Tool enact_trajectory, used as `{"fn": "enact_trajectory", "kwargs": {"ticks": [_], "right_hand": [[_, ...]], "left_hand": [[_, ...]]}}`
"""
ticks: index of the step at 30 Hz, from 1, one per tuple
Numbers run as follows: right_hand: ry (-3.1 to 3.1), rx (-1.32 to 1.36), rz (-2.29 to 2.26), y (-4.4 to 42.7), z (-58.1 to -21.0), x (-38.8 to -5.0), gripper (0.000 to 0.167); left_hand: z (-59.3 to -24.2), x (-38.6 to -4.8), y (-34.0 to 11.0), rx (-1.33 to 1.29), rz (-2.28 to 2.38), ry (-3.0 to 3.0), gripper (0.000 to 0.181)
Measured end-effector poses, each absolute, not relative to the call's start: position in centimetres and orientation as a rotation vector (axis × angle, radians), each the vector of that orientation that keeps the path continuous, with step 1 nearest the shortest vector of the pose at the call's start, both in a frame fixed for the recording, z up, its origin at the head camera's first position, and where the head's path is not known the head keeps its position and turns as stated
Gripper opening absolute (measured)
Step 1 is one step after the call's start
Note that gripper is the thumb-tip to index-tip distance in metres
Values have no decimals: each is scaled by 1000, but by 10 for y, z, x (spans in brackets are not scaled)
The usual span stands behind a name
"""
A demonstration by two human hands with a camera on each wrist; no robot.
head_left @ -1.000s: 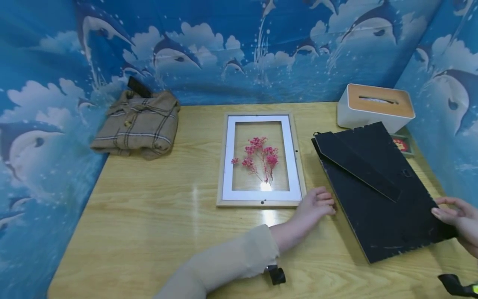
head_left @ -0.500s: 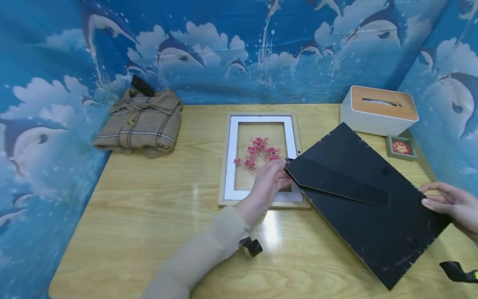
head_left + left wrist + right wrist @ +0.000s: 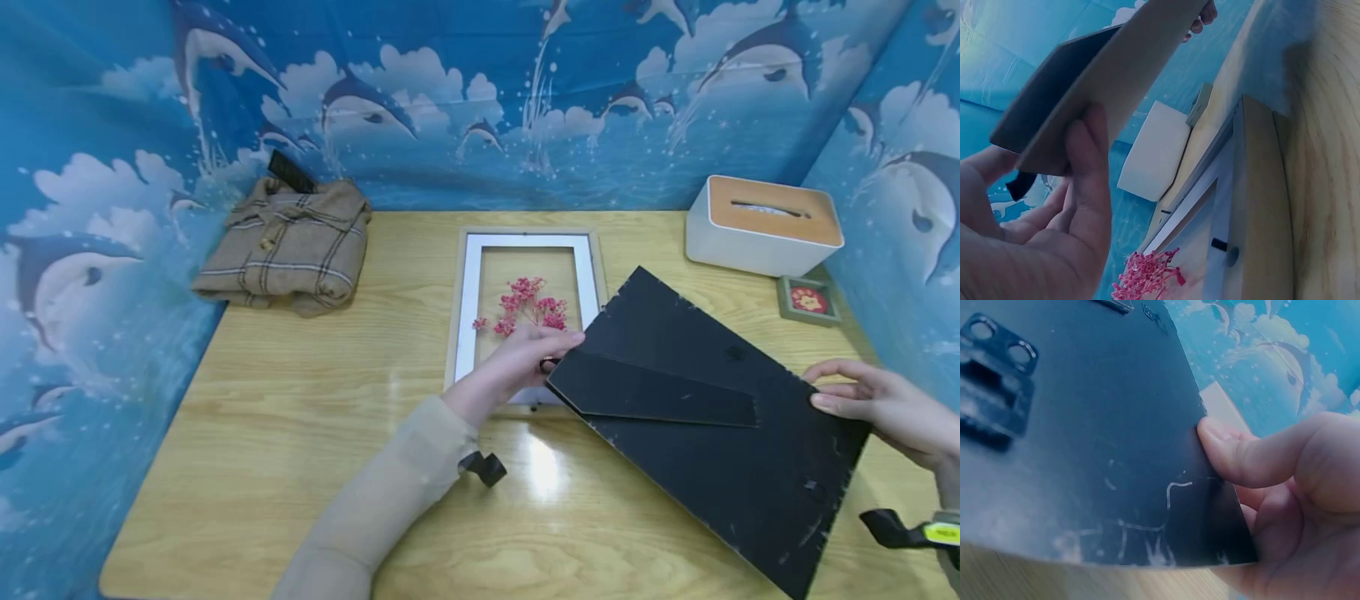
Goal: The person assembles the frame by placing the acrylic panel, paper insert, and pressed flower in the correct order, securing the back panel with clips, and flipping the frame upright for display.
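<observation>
A black frame backing board with a fold-out stand leg tilts above the table, its dark back toward the head camera. My left hand grips its left corner; in the left wrist view the fingers lie against the board's brown underside. At the right edge, my right hand pinches the board, thumb on the black face. Partly behind the left hand and board lies a light wooden picture frame with a white mat and pink dried flowers; its lower right part is hidden.
A white tissue box with a wooden lid stands at the back right, a small green frame in front of it. Folded plaid clothing lies at the back left. A dolphin-print curtain borders the table.
My left hand first stood apart from the board and now grips its corner. The board has turned and shifted left, partly over the frame, uncovering the small green frame.
</observation>
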State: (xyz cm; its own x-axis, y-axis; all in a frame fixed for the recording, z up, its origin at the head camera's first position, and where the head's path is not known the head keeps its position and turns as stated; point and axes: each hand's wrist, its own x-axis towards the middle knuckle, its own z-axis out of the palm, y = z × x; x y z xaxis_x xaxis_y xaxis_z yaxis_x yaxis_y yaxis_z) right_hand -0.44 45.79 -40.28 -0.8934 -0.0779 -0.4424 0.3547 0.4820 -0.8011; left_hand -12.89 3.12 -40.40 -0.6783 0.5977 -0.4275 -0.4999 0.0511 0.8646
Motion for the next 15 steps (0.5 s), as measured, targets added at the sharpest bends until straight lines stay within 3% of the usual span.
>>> {"fn": "enact_trajectory", "kwargs": {"ticks": [2,5,10,12,15], "right_hand": [[2294,209,-1408,455,-403,-6,22],[2271,177,-1412,451,-402,-9,20],[2318,185,-1346,445,-399,-15,17],[2377,237,-1307,443,-399,-18,23],[2509,377,-1316,445,-399,-23,46]], "left_hand": [[-403,-130,29,140,1680,1542,42],[-402,-132,27,248,1598,1575,24],[-404,-133,25,329,1590,1567,43],[-405,-132,24,300,1633,1545,40],[-403,-132,22,237,1742,1503,36]]}}
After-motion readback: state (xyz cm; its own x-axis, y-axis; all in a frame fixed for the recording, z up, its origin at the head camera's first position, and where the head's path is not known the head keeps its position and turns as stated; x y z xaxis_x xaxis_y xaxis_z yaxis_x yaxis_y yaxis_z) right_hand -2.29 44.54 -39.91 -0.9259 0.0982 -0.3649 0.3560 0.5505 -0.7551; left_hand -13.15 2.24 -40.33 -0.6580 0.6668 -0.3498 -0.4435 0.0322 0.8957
